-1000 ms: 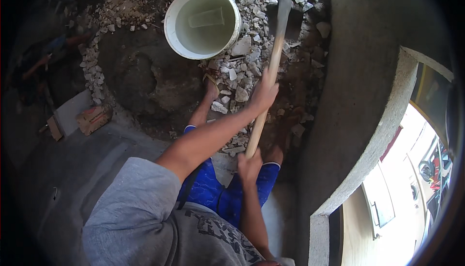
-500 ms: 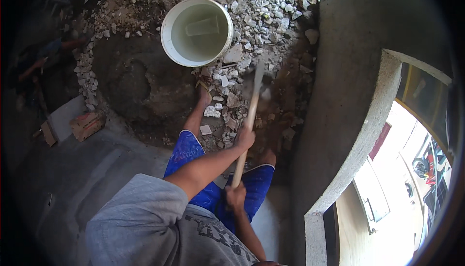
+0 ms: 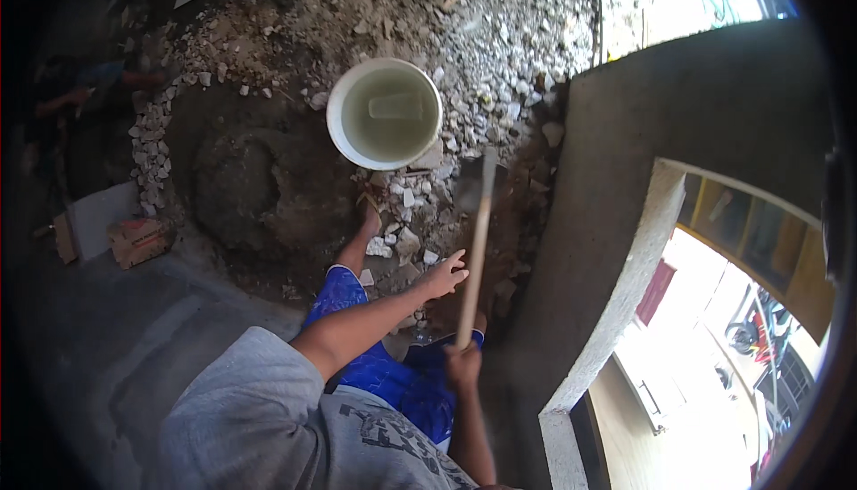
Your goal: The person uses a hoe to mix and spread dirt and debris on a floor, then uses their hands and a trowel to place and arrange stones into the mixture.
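Note:
My right hand (image 3: 463, 367) is wrapped round the lower end of the light wooden handle of a hoe (image 3: 476, 276). The hoe slants up and away, its dark, blurred head over the dirt at the base of the wall. My left hand (image 3: 441, 277) is off the handle, just left of its middle, with the fingers stretched out and apart. Beyond my hands a white bucket (image 3: 337, 137) stands on the rubble; it holds cloudy water and a clear container. To its left is a dark, wet mound (image 3: 228, 186) with a hollow in it.
Broken stones (image 3: 509, 70) cover the ground around the bucket. A concrete wall (image 3: 589, 186) with an opening runs along my right. Far left, a torn cardboard piece (image 3: 141, 242) lies by a pale board (image 3: 103, 220). Another person's arm (image 3: 64, 102) shows dimly behind.
My left hand has let go of the hoe handle and opened. The hoe, still in my right hand, stands more upright. The view has shifted, so the bucket appears lower and further right.

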A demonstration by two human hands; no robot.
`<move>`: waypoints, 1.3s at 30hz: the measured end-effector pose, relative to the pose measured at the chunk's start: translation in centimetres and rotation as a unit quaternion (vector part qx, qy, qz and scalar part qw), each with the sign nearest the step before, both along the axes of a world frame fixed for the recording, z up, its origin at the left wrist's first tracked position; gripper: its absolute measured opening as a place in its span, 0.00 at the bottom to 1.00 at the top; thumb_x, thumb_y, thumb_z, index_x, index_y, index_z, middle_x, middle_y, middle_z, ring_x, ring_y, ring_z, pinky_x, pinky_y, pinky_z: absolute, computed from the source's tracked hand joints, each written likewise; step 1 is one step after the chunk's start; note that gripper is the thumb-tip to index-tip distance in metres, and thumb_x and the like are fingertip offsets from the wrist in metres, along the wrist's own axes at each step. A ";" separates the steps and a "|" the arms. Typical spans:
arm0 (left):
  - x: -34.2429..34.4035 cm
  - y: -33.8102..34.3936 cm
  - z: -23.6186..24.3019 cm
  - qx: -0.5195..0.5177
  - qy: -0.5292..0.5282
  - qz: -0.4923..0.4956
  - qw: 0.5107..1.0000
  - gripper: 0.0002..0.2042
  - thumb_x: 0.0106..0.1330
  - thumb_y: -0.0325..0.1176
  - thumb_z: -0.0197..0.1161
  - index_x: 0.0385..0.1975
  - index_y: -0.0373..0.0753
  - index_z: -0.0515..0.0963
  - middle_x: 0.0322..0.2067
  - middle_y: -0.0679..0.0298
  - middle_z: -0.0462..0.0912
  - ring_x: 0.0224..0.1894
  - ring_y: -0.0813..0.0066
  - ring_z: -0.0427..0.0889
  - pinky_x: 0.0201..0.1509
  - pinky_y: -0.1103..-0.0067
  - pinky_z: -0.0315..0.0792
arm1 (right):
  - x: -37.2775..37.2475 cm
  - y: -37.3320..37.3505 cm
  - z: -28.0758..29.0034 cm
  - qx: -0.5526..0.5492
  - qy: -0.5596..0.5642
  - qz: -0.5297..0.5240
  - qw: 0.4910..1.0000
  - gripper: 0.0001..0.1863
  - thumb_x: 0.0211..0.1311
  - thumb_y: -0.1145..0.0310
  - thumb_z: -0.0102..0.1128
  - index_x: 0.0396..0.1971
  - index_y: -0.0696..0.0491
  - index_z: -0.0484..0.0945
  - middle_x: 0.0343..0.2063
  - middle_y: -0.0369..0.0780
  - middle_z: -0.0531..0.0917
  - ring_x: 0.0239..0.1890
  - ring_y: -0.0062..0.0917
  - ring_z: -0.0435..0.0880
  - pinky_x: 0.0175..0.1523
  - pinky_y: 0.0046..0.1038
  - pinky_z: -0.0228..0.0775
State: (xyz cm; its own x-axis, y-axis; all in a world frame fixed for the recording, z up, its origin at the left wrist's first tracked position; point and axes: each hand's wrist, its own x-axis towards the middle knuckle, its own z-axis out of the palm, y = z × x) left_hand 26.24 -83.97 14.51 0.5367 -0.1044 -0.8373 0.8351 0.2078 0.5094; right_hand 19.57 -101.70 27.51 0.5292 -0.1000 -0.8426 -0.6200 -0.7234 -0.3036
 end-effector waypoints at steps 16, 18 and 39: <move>-34.6 50.2 16.7 0.576 0.156 0.075 0.799 0.23 0.63 0.39 0.58 0.54 0.31 0.72 0.46 0.45 0.80 0.51 0.52 0.79 0.55 0.67 0.71 | 20.9 4.8 6.7 -0.189 -0.163 0.284 0.926 0.24 0.53 0.62 0.65 0.48 0.59 0.74 0.43 0.53 0.81 0.47 0.47 0.80 0.50 0.44 0.72; -39.6 49.4 21.3 0.591 0.207 0.097 0.774 0.23 0.64 0.41 0.57 0.54 0.32 0.72 0.45 0.45 0.80 0.51 0.51 0.78 0.55 0.66 0.71 | 22.5 5.4 7.4 -0.199 -0.134 0.316 0.918 0.24 0.51 0.64 0.66 0.48 0.59 0.76 0.44 0.53 0.81 0.50 0.46 0.79 0.53 0.42 0.71; -32.3 -15.7 23.3 0.054 0.269 0.552 0.787 0.07 0.63 0.35 0.56 0.38 0.43 0.73 0.29 0.60 0.75 0.28 0.65 0.73 0.29 0.70 0.65 | 30.8 7.5 7.0 -0.062 -0.011 0.523 0.850 0.20 0.61 0.56 0.58 0.41 0.60 0.77 0.28 0.48 0.83 0.27 0.38 0.86 0.22 0.35 0.80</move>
